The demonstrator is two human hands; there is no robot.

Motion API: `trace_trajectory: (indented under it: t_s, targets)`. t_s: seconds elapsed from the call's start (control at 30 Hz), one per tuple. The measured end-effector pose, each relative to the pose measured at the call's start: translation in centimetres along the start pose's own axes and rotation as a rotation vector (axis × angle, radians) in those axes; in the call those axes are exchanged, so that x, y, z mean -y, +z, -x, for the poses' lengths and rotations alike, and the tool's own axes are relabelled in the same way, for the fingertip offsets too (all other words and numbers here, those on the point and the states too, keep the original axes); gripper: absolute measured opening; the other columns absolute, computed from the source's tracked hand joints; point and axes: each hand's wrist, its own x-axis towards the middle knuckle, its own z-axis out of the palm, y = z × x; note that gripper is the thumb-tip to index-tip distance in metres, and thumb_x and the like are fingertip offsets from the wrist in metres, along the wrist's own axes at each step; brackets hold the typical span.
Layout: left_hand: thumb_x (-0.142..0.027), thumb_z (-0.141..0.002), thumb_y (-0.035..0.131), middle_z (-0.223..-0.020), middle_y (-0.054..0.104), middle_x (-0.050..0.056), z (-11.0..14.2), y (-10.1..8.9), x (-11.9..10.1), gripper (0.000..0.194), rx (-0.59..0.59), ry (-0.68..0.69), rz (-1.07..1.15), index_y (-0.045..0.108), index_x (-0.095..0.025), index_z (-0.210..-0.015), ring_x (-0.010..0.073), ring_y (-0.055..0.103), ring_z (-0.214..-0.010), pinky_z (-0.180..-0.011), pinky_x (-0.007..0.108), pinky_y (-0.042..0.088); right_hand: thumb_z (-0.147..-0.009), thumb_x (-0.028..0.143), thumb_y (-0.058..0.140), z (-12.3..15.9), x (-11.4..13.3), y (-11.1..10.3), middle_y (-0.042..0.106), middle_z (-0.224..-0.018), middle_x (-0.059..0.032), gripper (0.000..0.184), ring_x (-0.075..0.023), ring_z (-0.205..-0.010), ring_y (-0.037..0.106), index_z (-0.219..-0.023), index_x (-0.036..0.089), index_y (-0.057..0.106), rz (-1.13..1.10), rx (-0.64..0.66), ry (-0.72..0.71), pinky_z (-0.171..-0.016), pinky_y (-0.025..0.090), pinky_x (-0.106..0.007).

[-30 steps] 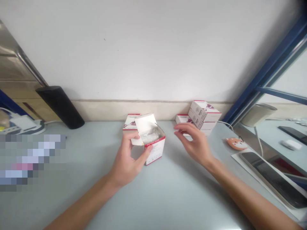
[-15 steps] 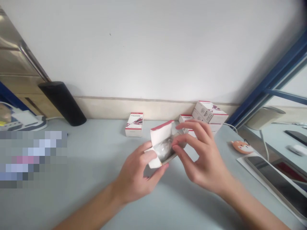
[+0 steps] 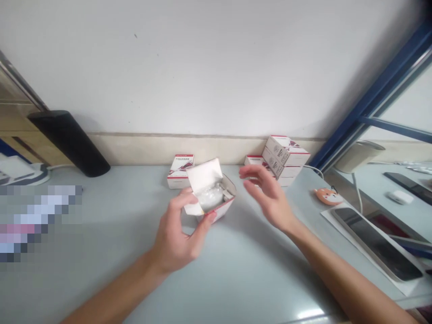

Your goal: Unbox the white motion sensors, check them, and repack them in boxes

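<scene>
Gripping from below, the left hand [image 3: 177, 229] holds an open white carton [image 3: 224, 202] over the pale desk [image 3: 114, 252], with a plastic-wrapped item [image 3: 211, 197] inside. The right hand [image 3: 268, 198] has let go and now spreads open near the stacked boxes [image 3: 285, 157]. Print on the carton is too blurred to read.

slender left hand [image 3: 177, 231], right hand [image 3: 268, 198], bare forearms [image 3: 118, 288]

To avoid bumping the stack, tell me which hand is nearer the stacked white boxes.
Right. The right hand hovers in front of the stacked white boxes, to their left. The left hand is farther left, holding an open white carton.
</scene>
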Motion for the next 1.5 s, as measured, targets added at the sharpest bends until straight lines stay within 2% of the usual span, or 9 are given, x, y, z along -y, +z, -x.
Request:
trace_trajectory:
  t_s: [0.17, 0.37, 0.47, 0.53, 0.7, 0.8, 0.93, 1.3, 1.5]
  targets:
    - [-0.016, -0.086, 0.077, -0.106, 0.06, 0.003, 0.3, -0.2, 1.1, 0.044, -0.054, -0.108, -0.045, 0.048, -0.025, -0.118, 0.0192, 0.066, -0.096, -0.08, 0.032, 0.056, -0.102, 0.029, 0.059, 0.5, -3.1, 2.1, 0.062, -0.147, -0.0124, 0.038, -0.0305, -0.136, 0.058, -0.14, 0.027, 0.059, 0.496, 0.302, -0.117, -0.115, 0.046, -0.052]
    - [-0.018, -0.089, 0.075, -0.11, 0.062, 0.004, 0.2, -0.1, 1.0, 0.041, -0.04, -0.109, -0.076, 0.048, -0.024, -0.119, 0.0187, 0.066, -0.098, -0.083, 0.032, 0.056, -0.103, 0.027, 0.06, 0.4, -2.6, 2.0, 0.076, -0.11, -0.0074, 0.011, -0.0237, -0.102, 0.071, -0.106, 0.023, 0.07, 0.664, 0.316, -0.037, -0.09, 0.054, -0.039]
    - [-0.016, -0.089, 0.075, -0.108, 0.063, 0.004, 0.1, 0.0, 0.8, 0.043, -0.031, -0.062, -0.069, 0.048, -0.024, -0.122, 0.0176, 0.066, -0.096, -0.084, 0.032, 0.056, -0.099, 0.019, 0.06, 0.3, -2.3, 1.1, 0.075, -0.112, -0.0072, 0.027, -0.0217, -0.096, 0.073, -0.125, 0.023, 0.066, 0.682, 0.232, -0.023, -0.08, 0.056, -0.034]
    - [-0.014, -0.089, 0.074, -0.102, 0.061, 0.002, 0.0, 0.0, 0.8, 0.043, -0.016, -0.034, -0.057, 0.048, -0.024, -0.122, 0.0168, 0.064, -0.092, -0.08, 0.031, 0.055, -0.097, 0.019, 0.061, 0.1, -1.8, 0.5, 0.074, -0.113, -0.0074, 0.039, -0.0197, -0.089, 0.073, -0.136, 0.023, 0.061, 0.642, 0.063, -0.06, -0.074, 0.057, -0.032]
    - [-0.009, -0.089, 0.073, -0.096, 0.06, 0.0, -0.1, 0.1, 0.3, 0.046, 0.042, 0.033, -0.066, 0.049, -0.024, -0.124, 0.0164, 0.064, -0.089, -0.073, 0.028, 0.053, -0.099, 0.018, 0.067, 0.4, 1.9, 0.0, 0.072, -0.097, -0.0042, 0.03, -0.0173, -0.078, 0.067, -0.127, 0.027, 0.068, 0.465, -0.35, -0.444, -0.074, 0.057, -0.033]
    - [-0.005, -0.088, 0.071, -0.102, 0.063, 0.003, -0.5, 0.0, -0.2, 0.047, 0.106, 0.067, -0.037, 0.049, -0.024, -0.125, 0.0183, 0.066, -0.093, -0.076, 0.031, 0.055, -0.094, 0.012, 0.072, 1.5, 4.2, 0.8, 0.074, -0.097, -0.0034, 0.044, -0.0174, -0.077, 0.065, -0.134, 0.029, 0.065, 0.499, -0.323, -0.636, -0.071, 0.053, -0.033]
    - [-0.001, -0.086, 0.069, -0.1, 0.066, 0.005, -1.1, -0.1, -0.5, 0.052, 0.144, 0.187, -0.04, 0.048, -0.023, -0.129, 0.0205, 0.067, -0.095, -0.075, 0.032, 0.057, -0.092, 0.006, 0.068, 3.1, 4.8, 2.1, 0.073, -0.089, -0.0019, 0.041, -0.0156, -0.068, 0.057, -0.127, 0.027, 0.069, 0.622, -0.298, -0.728, -0.064, 0.042, -0.033]
    - [-0.008, -0.085, 0.072, -0.103, 0.065, 0.008, -0.2, -0.2, -0.8, 0.038, 0.208, 0.211, -0.178, 0.056, -0.026, -0.114, 0.0203, 0.067, -0.081, -0.066, 0.032, 0.058, -0.093, 0.001, 0.056, 4.5, 5.0, 1.6, 0.078, -0.111, -0.0088, 0.038, -0.0217, -0.097, 0.072, -0.121, 0.023, 0.068, 0.567, -0.216, -0.741, -0.077, 0.056, -0.035]
    - [-0.01, -0.084, 0.072, -0.102, 0.068, 0.009, -0.4, 0.3, -1.0, 0.031, 0.145, 0.341, -0.192, 0.058, -0.023, -0.109, 0.0226, 0.069, -0.085, -0.068, 0.034, 0.061, -0.092, 0.006, 0.062, 4.7, 5.5, 2.2, 0.082, -0.105, 0.005, 0.03, -0.0207, -0.088, 0.069, -0.106, 0.031, 0.07, 0.699, -0.338, -0.7, -0.076, 0.045, -0.037]
